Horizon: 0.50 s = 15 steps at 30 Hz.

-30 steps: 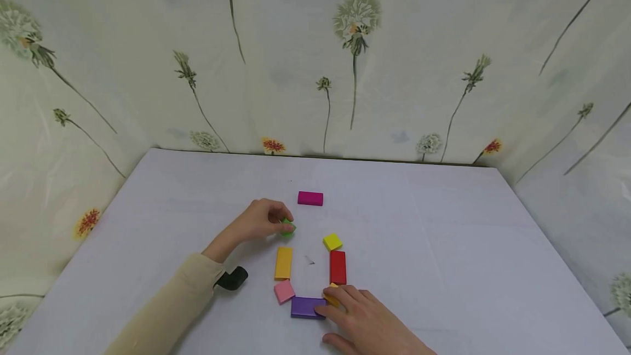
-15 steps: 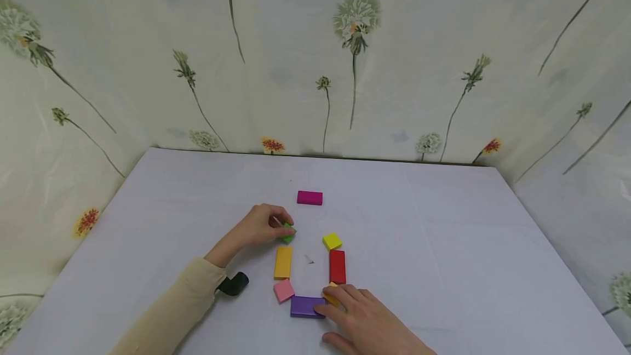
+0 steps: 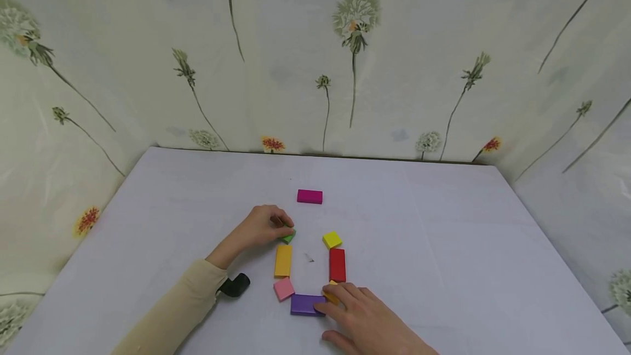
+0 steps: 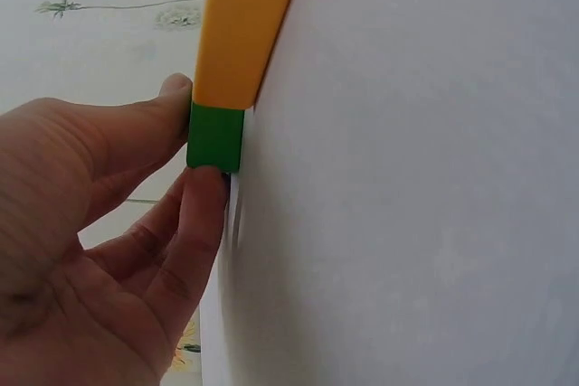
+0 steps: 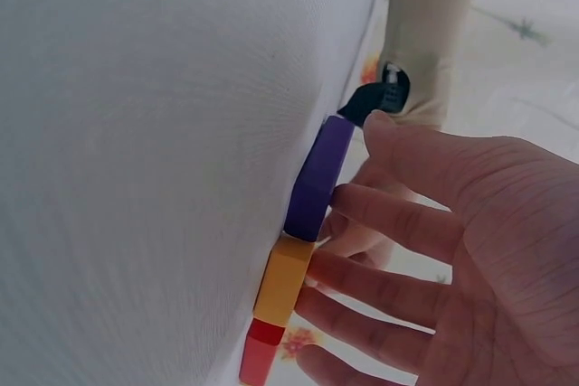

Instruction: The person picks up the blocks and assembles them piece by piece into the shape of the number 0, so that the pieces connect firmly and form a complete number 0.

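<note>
My left hand (image 3: 261, 226) pinches a small green block (image 3: 289, 237) between thumb and fingers. In the left wrist view, that green block (image 4: 215, 137) meets the end of a long orange-yellow block (image 4: 244, 29). My right hand (image 3: 367, 319) has its fingers spread, fingertips resting on a purple block (image 3: 303, 304) and a small orange block (image 5: 285, 279). A pink block (image 3: 284, 289) lies between the long orange-yellow one and the purple one. Along the right side are a red block (image 3: 337, 265) and a small yellow block (image 3: 332, 239) touching at a corner.
A magenta block (image 3: 309, 196) lies alone farther back on the white table (image 3: 434, 223). A black device (image 3: 235, 285) sticks out from the left sleeve. Behind the table hangs a flower-patterned sheet (image 3: 286, 53).
The left hand has drawn the green block slightly toward me, down to the far end of the long orange-yellow block. The right hand has stayed in place.
</note>
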### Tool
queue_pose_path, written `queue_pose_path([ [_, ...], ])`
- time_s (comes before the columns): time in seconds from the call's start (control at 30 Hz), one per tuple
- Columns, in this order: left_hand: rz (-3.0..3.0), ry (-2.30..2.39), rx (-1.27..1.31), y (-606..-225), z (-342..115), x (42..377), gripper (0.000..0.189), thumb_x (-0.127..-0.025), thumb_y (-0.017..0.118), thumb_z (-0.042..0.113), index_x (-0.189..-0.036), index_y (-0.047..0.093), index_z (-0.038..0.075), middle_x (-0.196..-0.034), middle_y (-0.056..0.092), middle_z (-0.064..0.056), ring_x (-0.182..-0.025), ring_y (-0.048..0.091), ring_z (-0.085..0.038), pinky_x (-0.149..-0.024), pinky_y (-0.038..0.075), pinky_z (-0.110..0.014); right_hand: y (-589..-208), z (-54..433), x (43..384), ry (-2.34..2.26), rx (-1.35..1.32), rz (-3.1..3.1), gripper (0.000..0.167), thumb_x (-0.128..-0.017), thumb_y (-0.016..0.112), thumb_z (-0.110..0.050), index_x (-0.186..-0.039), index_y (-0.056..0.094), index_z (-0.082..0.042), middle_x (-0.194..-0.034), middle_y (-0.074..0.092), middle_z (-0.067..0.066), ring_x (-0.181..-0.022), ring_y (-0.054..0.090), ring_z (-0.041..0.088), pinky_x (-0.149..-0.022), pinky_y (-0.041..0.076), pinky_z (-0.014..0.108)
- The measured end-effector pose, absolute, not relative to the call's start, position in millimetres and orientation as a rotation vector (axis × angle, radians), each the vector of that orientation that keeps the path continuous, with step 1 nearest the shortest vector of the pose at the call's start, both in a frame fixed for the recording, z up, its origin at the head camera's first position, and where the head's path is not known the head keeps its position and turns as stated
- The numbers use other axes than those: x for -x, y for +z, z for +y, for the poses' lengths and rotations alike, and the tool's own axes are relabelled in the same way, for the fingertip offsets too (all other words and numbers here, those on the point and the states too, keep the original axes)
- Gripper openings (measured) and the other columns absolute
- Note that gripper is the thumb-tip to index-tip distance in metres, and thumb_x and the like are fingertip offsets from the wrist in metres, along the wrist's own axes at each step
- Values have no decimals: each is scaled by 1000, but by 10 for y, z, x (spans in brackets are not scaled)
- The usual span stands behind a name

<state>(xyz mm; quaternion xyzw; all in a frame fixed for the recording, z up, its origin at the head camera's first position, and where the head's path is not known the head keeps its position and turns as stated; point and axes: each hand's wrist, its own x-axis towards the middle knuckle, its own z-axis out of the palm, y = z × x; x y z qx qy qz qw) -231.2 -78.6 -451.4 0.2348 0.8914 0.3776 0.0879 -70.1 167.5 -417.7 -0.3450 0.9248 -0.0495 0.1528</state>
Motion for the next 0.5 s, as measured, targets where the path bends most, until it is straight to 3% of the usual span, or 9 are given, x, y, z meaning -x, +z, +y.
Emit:
queue_pose_path([
  [0.5,2611,1109,-704,-4530,-740,2292,9,-86,77,17,-93,73,12,-84,62,6,-78,55,-13,-70,48,-27,-4191,1662,700,-132,974,2658,49,-91,59,-56,-133,59,-31,-134,50,-3,-114,51,19,-96,46,45],
])
